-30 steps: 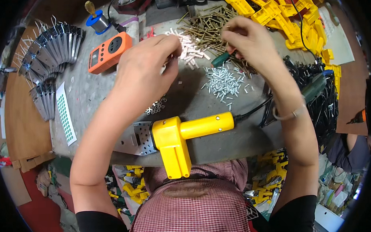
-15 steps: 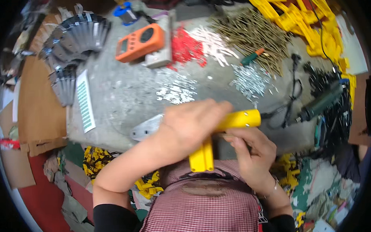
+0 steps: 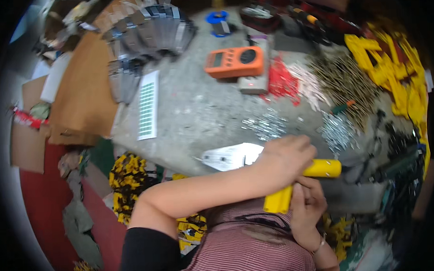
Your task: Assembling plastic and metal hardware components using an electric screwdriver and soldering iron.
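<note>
A yellow L-shaped plastic housing (image 3: 324, 168) is held close in front of my body. From above, my left hand (image 3: 286, 161) wraps over its bend, covering the middle of it. My right hand (image 3: 307, 209) is just below, with curled fingers pressed against the housing's inner corner; anything between those fingers is hidden. Beside my left wrist lies a pale flat plate (image 3: 225, 157) with dark holes. Beyond it are a loose heap of small silvery metal parts (image 3: 268, 125) and, further right, a pile of screws (image 3: 340, 130).
An orange multimeter (image 3: 233, 62) rests on a grey box near red and white pieces (image 3: 283, 80). Brown rods (image 3: 346, 81) and yellow housings (image 3: 391, 72) fill the far right. Grey metal blades (image 3: 151, 30), a green-dotted sheet (image 3: 148, 104) and a blue spool (image 3: 218, 24) lie leftward and behind.
The view has swung left, so the bench things appear further right. Both hands still hold the yellow housing, which appears more tilted.
</note>
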A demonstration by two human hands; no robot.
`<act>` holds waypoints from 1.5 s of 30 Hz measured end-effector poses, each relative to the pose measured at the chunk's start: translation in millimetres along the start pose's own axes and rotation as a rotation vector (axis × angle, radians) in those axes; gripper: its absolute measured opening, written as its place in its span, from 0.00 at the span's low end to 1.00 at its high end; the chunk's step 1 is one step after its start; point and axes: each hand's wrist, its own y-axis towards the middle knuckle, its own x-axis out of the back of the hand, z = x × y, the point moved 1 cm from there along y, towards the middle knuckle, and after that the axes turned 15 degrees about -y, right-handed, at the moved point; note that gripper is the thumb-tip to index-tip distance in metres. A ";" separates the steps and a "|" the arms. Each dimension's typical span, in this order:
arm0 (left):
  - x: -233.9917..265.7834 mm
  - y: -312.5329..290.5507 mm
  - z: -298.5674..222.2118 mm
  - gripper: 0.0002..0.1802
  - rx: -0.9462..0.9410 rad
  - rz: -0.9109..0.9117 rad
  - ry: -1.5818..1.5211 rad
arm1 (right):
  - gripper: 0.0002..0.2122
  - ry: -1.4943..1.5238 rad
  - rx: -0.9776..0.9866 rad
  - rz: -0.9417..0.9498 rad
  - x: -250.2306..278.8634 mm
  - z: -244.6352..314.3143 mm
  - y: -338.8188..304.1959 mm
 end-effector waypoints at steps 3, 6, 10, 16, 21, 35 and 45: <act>12.6 -0.5 1.2 0.08 0.195 0.026 -0.036 | 0.16 -0.103 0.018 0.323 22.4 3.4 13.6; 13.9 16.4 -4.8 0.13 0.170 0.124 -0.024 | 0.24 -0.136 -0.050 0.515 39.5 11.7 11.2; 15.8 19.8 -10.1 0.12 0.175 0.253 0.018 | 0.28 -0.089 0.002 0.522 52.8 11.5 9.7; 14.7 21.4 -29.5 0.31 -0.109 0.260 0.363 | 0.27 -0.328 0.017 -0.778 176.6 -41.4 38.4; -7.5 20.8 -40.7 0.29 -0.063 0.414 0.400 | 0.39 -0.472 -0.135 -0.781 194.4 -43.6 73.7; -8.1 22.7 -29.1 0.20 0.148 0.208 0.039 | 0.26 0.576 0.533 -0.293 125.0 64.1 82.7; -14.9 10.3 -25.3 0.17 0.129 0.113 0.035 | 0.22 0.295 0.639 0.082 72.9 78.6 97.1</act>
